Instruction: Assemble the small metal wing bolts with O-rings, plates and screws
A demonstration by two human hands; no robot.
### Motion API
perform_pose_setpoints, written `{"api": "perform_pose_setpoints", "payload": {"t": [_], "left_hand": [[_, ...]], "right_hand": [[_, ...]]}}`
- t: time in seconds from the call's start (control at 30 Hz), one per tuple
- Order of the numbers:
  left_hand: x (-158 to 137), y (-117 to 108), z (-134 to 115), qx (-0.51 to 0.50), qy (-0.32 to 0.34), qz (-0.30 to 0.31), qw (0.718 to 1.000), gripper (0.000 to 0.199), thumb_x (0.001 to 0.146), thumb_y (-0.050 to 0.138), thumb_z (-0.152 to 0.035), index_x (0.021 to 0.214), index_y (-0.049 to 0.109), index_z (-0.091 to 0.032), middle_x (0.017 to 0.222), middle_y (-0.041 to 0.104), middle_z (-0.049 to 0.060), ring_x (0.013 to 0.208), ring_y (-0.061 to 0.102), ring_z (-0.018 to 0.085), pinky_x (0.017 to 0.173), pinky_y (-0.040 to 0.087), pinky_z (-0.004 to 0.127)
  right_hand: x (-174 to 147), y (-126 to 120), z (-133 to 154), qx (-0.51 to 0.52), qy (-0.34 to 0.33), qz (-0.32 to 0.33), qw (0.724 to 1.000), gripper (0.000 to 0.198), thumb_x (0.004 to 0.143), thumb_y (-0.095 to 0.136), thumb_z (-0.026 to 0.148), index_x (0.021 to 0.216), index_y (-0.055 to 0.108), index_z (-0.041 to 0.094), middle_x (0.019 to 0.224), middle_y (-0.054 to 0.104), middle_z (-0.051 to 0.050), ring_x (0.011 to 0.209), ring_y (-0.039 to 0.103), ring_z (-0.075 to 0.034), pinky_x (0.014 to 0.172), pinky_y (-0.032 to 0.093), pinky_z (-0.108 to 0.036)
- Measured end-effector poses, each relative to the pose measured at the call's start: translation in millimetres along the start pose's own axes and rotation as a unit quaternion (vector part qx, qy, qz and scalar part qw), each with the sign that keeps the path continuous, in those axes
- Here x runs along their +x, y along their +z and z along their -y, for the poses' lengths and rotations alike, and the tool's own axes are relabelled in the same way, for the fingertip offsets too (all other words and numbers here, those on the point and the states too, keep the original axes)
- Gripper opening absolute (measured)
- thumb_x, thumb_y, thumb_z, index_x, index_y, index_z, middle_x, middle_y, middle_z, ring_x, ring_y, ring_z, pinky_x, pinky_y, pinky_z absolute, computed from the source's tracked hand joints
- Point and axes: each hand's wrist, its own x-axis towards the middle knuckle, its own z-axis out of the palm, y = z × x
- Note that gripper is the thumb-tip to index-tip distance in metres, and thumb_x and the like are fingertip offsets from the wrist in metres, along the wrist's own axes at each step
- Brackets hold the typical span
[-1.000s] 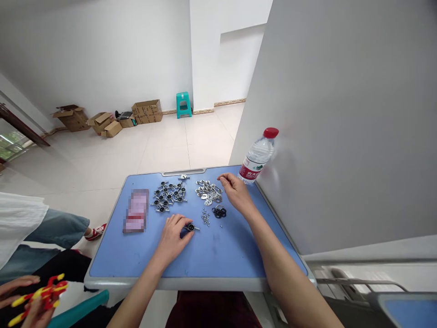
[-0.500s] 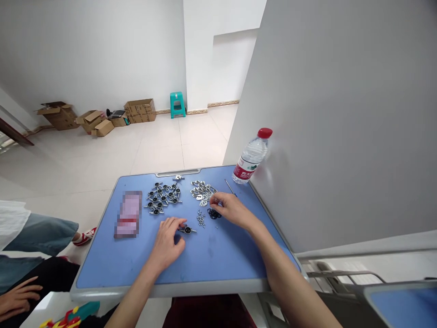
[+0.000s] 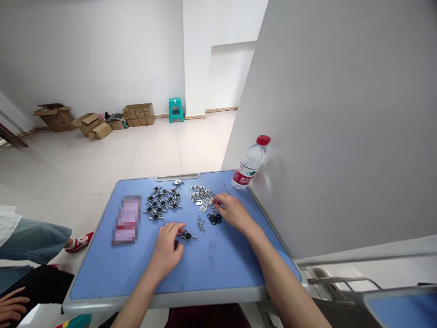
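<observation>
My left hand (image 3: 168,248) rests on the blue table with its fingers curled around the left end of a small metal fitting with a round black centre (image 3: 187,236). Part of that fitting is hidden under the fingertips. My right hand (image 3: 232,212) is pinched closed beside the pile of flat metal plates (image 3: 201,195); what its fingertips hold, if anything, is too small to make out. Just below those fingers lie several black rubber rings (image 3: 214,218). Small steel balls (image 3: 201,224) are scattered between the two hands.
Similar fittings (image 3: 163,203) lie grouped at the left, near a pixelated purple rectangular item (image 3: 127,219). A thin metal rod (image 3: 227,189) and a water bottle (image 3: 251,164) are at the back right, beside a grey panel (image 3: 327,136). Another person's hand (image 3: 12,306) is at lower left.
My right hand has shifted slightly away from me, uncovering more of the black rings. My left hand stays at the fitting. The whole view has tilted a little.
</observation>
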Motion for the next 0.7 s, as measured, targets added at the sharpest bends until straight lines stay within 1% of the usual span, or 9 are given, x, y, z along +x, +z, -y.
{"api": "perform_pose_setpoints", "payload": {"t": [0.07,0.17,0.37,0.47,0.6,0.7], "left_hand": [[-0.3,0.9,0.8,-0.002,0.002,-0.002,1.0,0.053,0.065,0.041,-0.001,0.111,0.057,-0.022,0.095,0.064,0.006,0.09,0.059,0.025,0.083,0.045,0.042],[-0.6,1.8,1.7,-0.004,0.006,-0.007,1.0,0.054,0.065,0.041,-0.001,0.111,0.057,-0.022,0.095,0.064,0.006,0.09,0.059,0.026,0.082,0.045,0.042],[0.3,2.9,3.3,-0.004,0.003,-0.008,1.0,0.055,0.064,0.04,0.0,0.112,0.057,-0.022,0.095,0.064,0.006,0.091,0.059,0.025,0.083,0.044,0.042],[0.5,2.5,2.5,-0.006,0.001,-0.006,1.0,0.055,0.063,0.041,0.001,0.112,0.057,-0.021,0.095,0.064,0.006,0.09,0.059,0.025,0.085,0.044,0.042],[0.1,0.2,-0.7,-0.005,-0.012,0.007,1.0,0.056,0.064,0.04,0.001,0.113,0.057,-0.019,0.096,0.063,0.006,0.091,0.058,0.024,0.085,0.043,0.041],[-0.1,-0.8,-1.8,-0.004,-0.014,0.013,1.0,0.055,0.065,0.04,0.002,0.113,0.056,-0.018,0.097,0.063,0.006,0.091,0.057,0.024,0.086,0.042,0.041]], "right_hand": [[1.4,2.3,2.4,-0.005,-0.002,-0.003,1.0,0.017,0.087,0.053,0.011,0.089,0.066,0.021,0.09,0.068,-0.004,0.072,0.061,-0.017,0.063,0.038,-0.026],[5.5,3.9,5.2,-0.014,0.001,-0.02,1.0,0.017,0.088,0.052,0.012,0.092,0.066,0.02,0.092,0.068,-0.005,0.078,0.062,-0.018,0.065,0.039,-0.026],[17.5,5.5,9.8,-0.043,0.035,-0.047,0.997,0.013,0.092,0.053,0.019,0.096,0.065,0.02,0.093,0.068,-0.005,0.083,0.063,-0.02,0.067,0.04,-0.027],[21.4,9.0,12.0,-0.061,0.061,-0.038,0.996,0.012,0.092,0.055,0.023,0.097,0.065,0.02,0.093,0.069,-0.006,0.08,0.063,-0.02,0.063,0.037,-0.027],[23.7,14.6,13.4,-0.084,0.089,-0.021,0.992,0.01,0.09,0.056,0.021,0.091,0.066,0.019,0.093,0.069,-0.007,0.079,0.062,-0.02,0.061,0.033,-0.027],[24.4,16.6,13.8,-0.095,0.102,-0.018,0.99,0.013,0.091,0.054,0.019,0.086,0.066,0.018,0.092,0.069,-0.008,0.08,0.062,-0.02,0.061,0.032,-0.027]]}}
